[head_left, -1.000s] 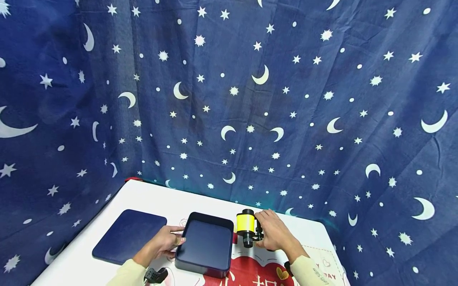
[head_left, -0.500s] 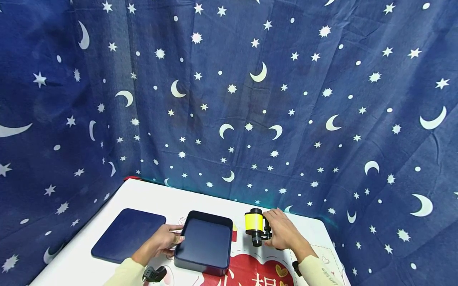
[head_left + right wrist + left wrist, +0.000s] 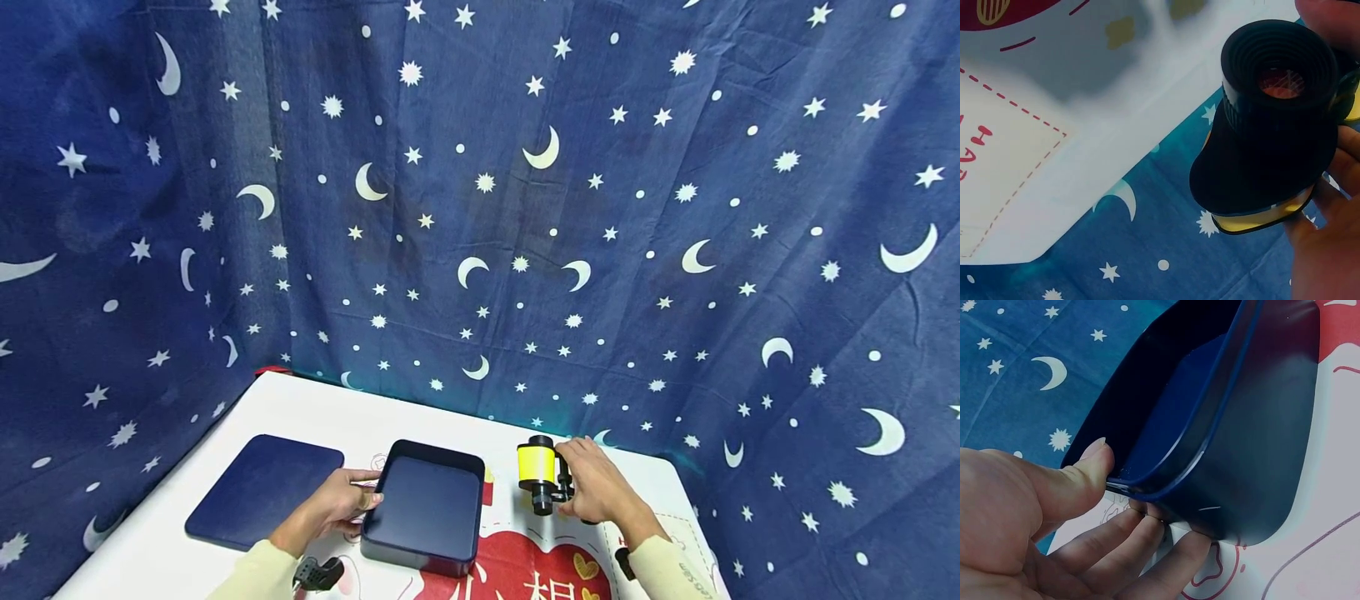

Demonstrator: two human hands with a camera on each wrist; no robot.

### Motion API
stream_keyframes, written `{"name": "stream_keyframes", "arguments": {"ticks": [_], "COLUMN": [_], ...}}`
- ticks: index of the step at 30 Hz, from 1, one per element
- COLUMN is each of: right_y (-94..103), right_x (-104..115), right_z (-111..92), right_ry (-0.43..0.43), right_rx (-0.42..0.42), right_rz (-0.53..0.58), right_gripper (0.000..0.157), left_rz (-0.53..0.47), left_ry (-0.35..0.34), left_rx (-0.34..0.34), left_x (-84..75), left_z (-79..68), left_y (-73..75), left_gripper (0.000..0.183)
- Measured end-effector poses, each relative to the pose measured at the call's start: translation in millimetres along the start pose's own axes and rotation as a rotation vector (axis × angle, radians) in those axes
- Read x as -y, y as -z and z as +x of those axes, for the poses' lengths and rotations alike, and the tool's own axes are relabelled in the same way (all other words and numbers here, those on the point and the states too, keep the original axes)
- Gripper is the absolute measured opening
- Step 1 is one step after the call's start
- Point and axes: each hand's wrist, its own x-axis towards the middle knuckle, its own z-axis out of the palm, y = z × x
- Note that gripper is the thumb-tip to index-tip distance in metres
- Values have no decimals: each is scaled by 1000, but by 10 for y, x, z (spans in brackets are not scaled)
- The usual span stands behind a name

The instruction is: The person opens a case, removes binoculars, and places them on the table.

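Observation:
My left hand (image 3: 341, 504) grips the left wall of an open dark blue box (image 3: 423, 504); in the left wrist view the thumb (image 3: 1094, 465) lies over the rim and the fingers are against the outside. Nothing lies inside the box. To its right, my right hand (image 3: 596, 483) holds black and yellow binoculars (image 3: 536, 467) over the table. One eyepiece (image 3: 1279, 69) faces the camera in the right wrist view, with the fingers around the far side. My hand hides part of the binoculars' right barrel in the head view.
A flat dark blue lid (image 3: 262, 487) lies on the table left of the box. The white table (image 3: 337, 408) carries a printed cloth with a red pattern (image 3: 525, 567) at the front. A blue star-and-moon curtain (image 3: 480, 208) hangs around the back and sides.
My right hand has moved right with the binoculars, away from the box, mostly in the first half second. My left hand keeps its hold on the box wall.

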Motion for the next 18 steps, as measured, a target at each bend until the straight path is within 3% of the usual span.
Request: {"name": "stream_keyframes", "arguments": {"ticks": [18], "right_y": [-198], "right_x": [29], "right_z": [-47], "right_ry": [19], "right_rx": [13], "right_rz": [4], "right_gripper": [83], "left_rz": [-21], "left_ry": [-3], "left_rx": [3], "left_x": [15], "left_z": [-14], "left_y": [-3], "left_gripper": [58]}}
